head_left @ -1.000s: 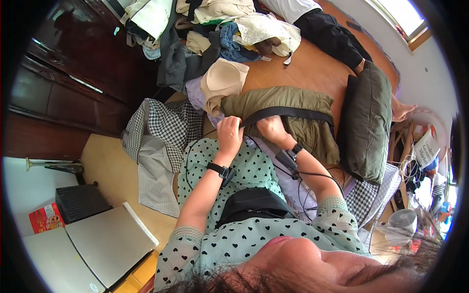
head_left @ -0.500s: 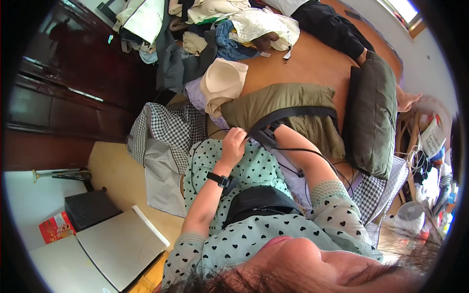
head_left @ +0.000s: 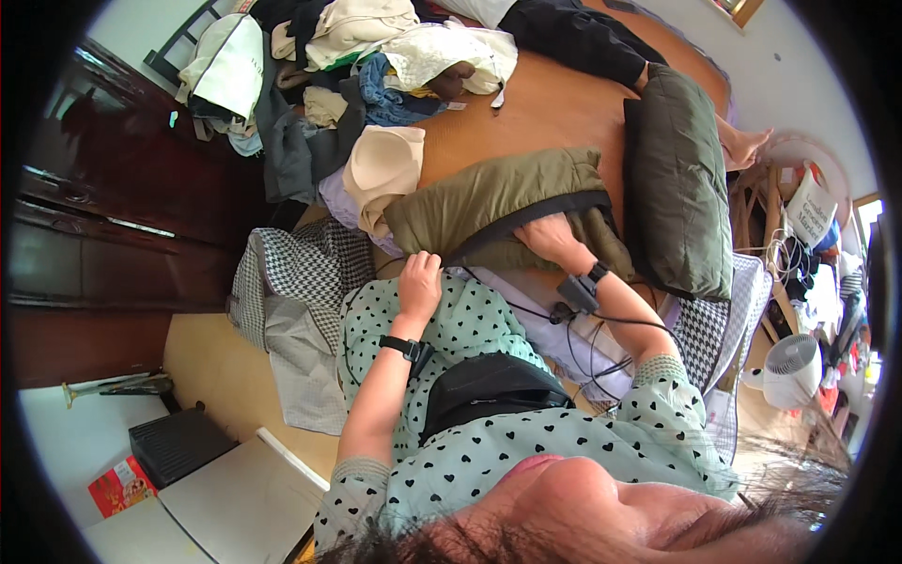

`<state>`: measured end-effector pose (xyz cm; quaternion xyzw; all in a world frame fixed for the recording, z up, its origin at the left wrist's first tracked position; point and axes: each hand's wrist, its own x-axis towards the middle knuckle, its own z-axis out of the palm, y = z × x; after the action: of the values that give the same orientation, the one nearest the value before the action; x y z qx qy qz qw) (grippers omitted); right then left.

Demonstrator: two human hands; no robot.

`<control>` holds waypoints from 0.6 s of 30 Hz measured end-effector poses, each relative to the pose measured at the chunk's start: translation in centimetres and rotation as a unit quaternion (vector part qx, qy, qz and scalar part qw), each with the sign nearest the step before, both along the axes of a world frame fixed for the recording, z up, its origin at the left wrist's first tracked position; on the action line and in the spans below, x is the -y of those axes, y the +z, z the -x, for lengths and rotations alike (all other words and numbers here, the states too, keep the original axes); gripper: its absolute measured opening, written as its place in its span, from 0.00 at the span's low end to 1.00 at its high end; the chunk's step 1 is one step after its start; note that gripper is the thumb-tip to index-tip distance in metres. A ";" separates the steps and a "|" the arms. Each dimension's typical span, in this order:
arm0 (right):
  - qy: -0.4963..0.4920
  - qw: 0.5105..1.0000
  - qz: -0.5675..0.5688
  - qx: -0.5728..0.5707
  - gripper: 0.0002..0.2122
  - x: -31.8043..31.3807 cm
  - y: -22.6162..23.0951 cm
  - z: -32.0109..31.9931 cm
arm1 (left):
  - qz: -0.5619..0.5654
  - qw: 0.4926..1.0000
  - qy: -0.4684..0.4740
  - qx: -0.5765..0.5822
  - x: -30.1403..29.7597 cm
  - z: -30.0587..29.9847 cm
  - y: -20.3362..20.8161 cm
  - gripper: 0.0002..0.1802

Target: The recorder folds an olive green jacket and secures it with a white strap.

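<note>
An olive padded fabric piece with a black edge band lies across the bed in front of me; I cannot tell what garment or cover it is. My left hand pinches the near left end of its black band, just above my knee. My right hand reaches over the band into its opening, and the fingertips are hidden in the folds. Each wrist wears a black band with a small device, and a thin black cable loops near my right forearm. Left of the fabric sits a beige moulded-cup bra.
A plump dark-green cushion stands at the right. Piled clothes cover the far left of the bed, and another person's legs lie behind. Houndstooth fabric hangs at the bed's near edge. A white fan stands far right.
My right hand has come out from deeper under the black band, so its back and wrist device now show. The left hand keeps its pinch. The whole view has shifted slightly.
</note>
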<state>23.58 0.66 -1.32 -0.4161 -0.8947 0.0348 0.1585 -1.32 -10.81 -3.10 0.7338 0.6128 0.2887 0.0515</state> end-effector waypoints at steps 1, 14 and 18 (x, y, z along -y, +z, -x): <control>0.010 0.999 0.035 -0.011 0.20 -0.6 -0.4 -0.4 | 0.005 1.000 -0.006 -0.008 -0.3 0.0 0.0 0.07; 0.124 0.960 0.196 -0.153 0.19 -8.0 -9.0 -3.6 | 0.020 0.999 -0.035 -0.020 -0.4 -0.2 -1.2 0.09; 0.089 0.969 0.219 -0.071 0.16 -2.7 1.8 -5.0 | 0.032 0.999 -0.010 -0.021 0.4 0.8 -1.7 0.10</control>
<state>28.62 3.39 0.46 -0.3559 -0.8853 0.2732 0.1226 -2.16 -11.19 -4.81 0.7439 0.6150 0.2534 0.0649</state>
